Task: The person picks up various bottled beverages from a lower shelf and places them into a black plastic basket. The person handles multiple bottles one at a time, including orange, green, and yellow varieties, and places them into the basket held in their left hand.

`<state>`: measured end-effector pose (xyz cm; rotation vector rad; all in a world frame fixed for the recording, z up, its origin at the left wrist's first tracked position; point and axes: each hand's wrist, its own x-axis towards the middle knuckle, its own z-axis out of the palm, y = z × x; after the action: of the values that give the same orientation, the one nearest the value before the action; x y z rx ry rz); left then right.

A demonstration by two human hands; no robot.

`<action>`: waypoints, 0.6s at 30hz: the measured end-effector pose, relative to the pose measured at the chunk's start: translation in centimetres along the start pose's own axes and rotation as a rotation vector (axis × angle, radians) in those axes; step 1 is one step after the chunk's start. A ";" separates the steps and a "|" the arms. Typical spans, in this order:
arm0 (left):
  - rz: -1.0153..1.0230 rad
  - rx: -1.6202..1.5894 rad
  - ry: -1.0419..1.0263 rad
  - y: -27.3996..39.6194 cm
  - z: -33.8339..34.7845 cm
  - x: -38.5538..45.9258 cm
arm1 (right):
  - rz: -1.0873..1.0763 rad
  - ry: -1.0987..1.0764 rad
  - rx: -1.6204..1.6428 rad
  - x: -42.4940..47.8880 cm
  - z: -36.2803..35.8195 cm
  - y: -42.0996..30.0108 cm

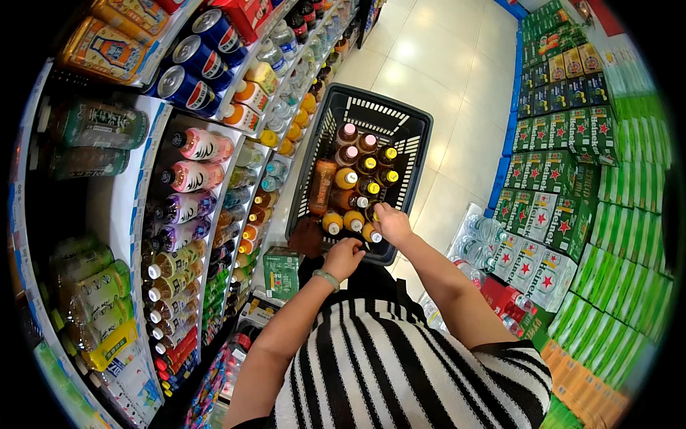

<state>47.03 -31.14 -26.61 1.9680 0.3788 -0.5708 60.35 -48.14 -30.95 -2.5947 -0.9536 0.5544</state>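
Observation:
A black plastic shopping basket (419,177) stands before me with bottles upright in it. My right hand (394,228) reaches over its right near corner, fingers around the top of a yellow-capped bottle (375,215). My left hand (343,260) is at the near rim with its fingers curled; whether it holds anything is hidden. Close to both hands stands an orange drink bottle with a white cap (371,234). Farther in are several yellow-capped bottles (368,164) and three pink-capped bottles (348,154). One brown-orange bottle (322,185) lies along the left wall.
Drink shelves (214,214) rise close on the left, with Pepsi cans (188,95) higher up. Stacked Heineken cartons (546,214) line the right side. A green carton (281,273) sits left of the basket, wrapped water bottles (474,241) to the right. Pale floor tiles (429,69) extend beyond.

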 end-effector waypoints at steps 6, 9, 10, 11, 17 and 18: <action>0.092 -0.076 0.083 1.3 -0.6 0.1 | -0.038 0.281 0.192 -2.0 -7.1 -3.4; 0.218 -0.077 0.195 2.7 -2.0 -0.4 | -0.147 0.341 0.275 -2.8 -11.6 -6.1; 0.273 -0.065 0.253 3.7 -2.7 -0.9 | -0.146 0.346 0.286 -3.1 -13.3 -7.5; 0.328 -0.056 0.316 4.7 -3.4 -1.6 | -0.150 0.325 0.310 -3.3 -14.9 -8.8; 0.420 -0.369 0.332 8.1 -8.0 -6.7 | -0.276 0.263 0.661 -4.2 -21.2 -17.0; 0.484 -0.293 0.485 7.8 -8.7 -7.5 | -0.306 0.268 0.723 -4.0 -21.4 -18.3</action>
<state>46.56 -26.97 -13.35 1.8055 0.2473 0.2656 57.40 -40.98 -3.61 -1.7863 -0.8361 0.3634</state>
